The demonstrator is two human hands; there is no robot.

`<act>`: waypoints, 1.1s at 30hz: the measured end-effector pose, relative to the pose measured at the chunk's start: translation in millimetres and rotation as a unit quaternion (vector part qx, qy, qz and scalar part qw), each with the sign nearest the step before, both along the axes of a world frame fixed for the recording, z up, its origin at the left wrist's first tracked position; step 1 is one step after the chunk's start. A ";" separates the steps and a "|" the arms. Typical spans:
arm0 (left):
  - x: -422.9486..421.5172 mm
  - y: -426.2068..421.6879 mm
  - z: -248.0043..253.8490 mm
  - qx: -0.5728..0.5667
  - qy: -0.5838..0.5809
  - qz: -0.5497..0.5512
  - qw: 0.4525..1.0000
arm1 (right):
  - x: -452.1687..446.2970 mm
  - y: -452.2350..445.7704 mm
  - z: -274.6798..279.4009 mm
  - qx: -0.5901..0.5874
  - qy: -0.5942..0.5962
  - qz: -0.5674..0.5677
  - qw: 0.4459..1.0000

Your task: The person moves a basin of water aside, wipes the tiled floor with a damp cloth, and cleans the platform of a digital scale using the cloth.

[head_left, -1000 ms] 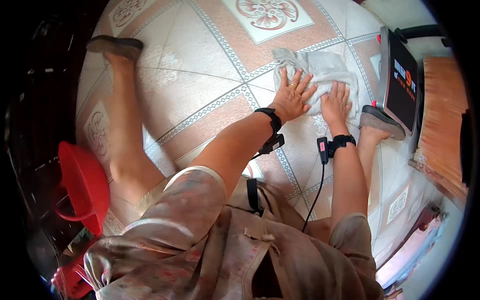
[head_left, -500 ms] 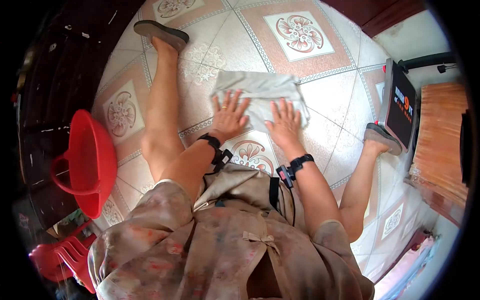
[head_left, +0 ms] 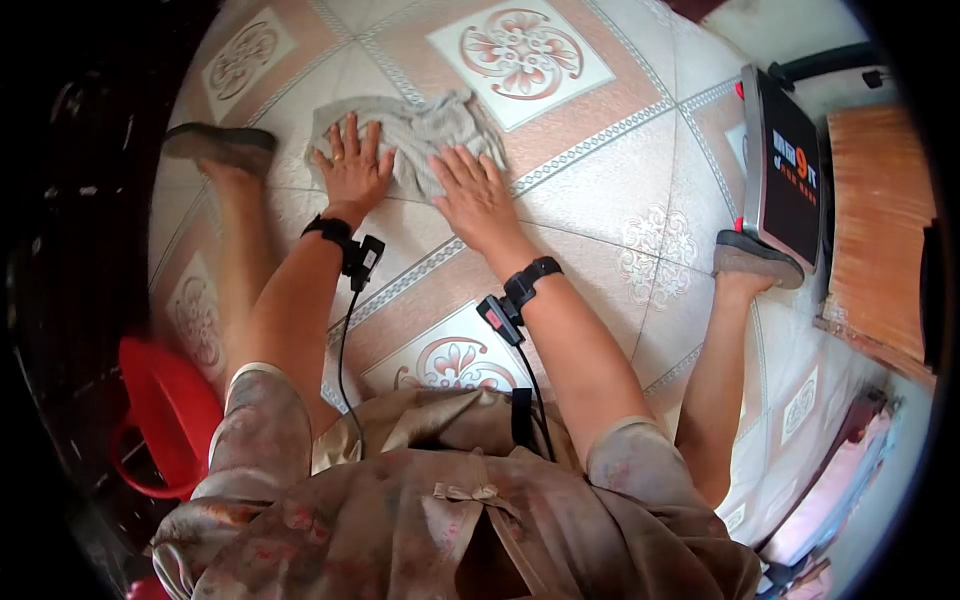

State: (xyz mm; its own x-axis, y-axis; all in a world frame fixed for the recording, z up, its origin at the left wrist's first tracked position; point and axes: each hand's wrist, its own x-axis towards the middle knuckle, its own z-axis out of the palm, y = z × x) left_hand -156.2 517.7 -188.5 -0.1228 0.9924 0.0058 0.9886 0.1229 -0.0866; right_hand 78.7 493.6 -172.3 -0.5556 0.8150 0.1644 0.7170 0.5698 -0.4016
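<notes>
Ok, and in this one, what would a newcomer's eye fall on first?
Probably the left hand and right hand, both laid on a crumpled grey cloth on the patterned tile floor, above the middle of the picture. After that, likely the bright red bucket at lower left and the black panel with an orange 9 at upper right.

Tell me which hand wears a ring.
The left hand, flat on the grey cloth: a ring shows there, while none shows on the right hand.
</notes>
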 end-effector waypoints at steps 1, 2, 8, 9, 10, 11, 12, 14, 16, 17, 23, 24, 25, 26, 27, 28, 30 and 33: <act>15.1 16.3 -1.4 0.011 -0.010 -0.010 1.000 | 10.9 13.4 -4.0 0.006 -0.025 -0.024 0.999; 34.4 33.3 -4.7 0.018 -0.012 -0.025 0.999 | 26.9 29.1 -7.7 0.012 -0.050 -0.045 0.998; 210.6 67.0 12.8 -0.004 -0.049 -0.222 0.974 | 175.1 76.4 -4.5 -0.042 -0.131 -0.209 0.968; 238.0 57.7 13.5 -0.030 -0.045 -0.259 0.964 | 195.7 71.1 -6.2 -0.052 -0.133 -0.234 0.962; 261.2 44.7 8.8 -0.025 -0.061 -0.284 0.956 | 215.9 62.3 -9.0 -0.054 -0.144 -0.238 0.959; 277.4 30.5 12.5 -0.039 -0.061 -0.293 0.953 | 234.5 49.5 -13.2 -0.055 -0.155 -0.242 0.956; 283.8 18.1 14.0 -0.038 -0.071 -0.299 0.951 | 243.8 34.8 -15.2 -0.056 -0.165 -0.245 0.954; 286.8 -3.0 17.0 -0.031 -0.093 -0.316 0.944 | 244.7 -0.9 -12.0 -0.057 -0.185 -0.259 0.946; 274.5 -26.9 18.8 -0.025 -0.116 -0.338 0.934 | 240.3 -37.0 -6.1 -0.065 -0.193 -0.265 0.942; 267.7 -40.9 18.8 -0.023 -0.126 -0.341 0.931 | 236.7 -53.4 -3.3 -0.071 -0.190 -0.264 0.943; 218.3 -123.1 30.6 -0.037 -0.116 -0.356 0.927 | 210.8 -133.1 5.7 -0.115 -0.160 -0.227 0.954; 208.6 -135.7 32.2 -0.044 -0.110 -0.357 0.926 | 203.6 -144.7 10.3 -0.128 -0.159 -0.221 0.954; 199.5 -146.8 35.5 -0.051 -0.104 -0.359 0.926 | 195.6 -154.8 17.5 -0.142 -0.158 -0.214 0.954; 191.4 -157.9 39.5 -0.072 -0.099 -0.354 0.927 | 187.6 -166.7 25.4 -0.160 -0.148 -0.210 0.953; 183.0 -169.2 43.4 -0.091 -0.086 -0.349 0.929 | 181.0 -179.2 27.4 -0.155 -0.143 -0.202 0.956; 174.0 -180.9 44.9 -0.092 -0.078 -0.344 0.931 | 174.5 -192.1 25.1 -0.151 -0.137 -0.194 0.960; 160.2 -201.1 52.4 -0.100 -0.062 -0.336 0.935 | 164.6 -212.2 23.1 -0.137 -0.123 -0.177 0.967; 147.5 -221.3 49.9 -0.092 -0.069 -0.352 0.929 | 154.7 -233.3 22.1 -0.104 -0.111 -0.175 0.973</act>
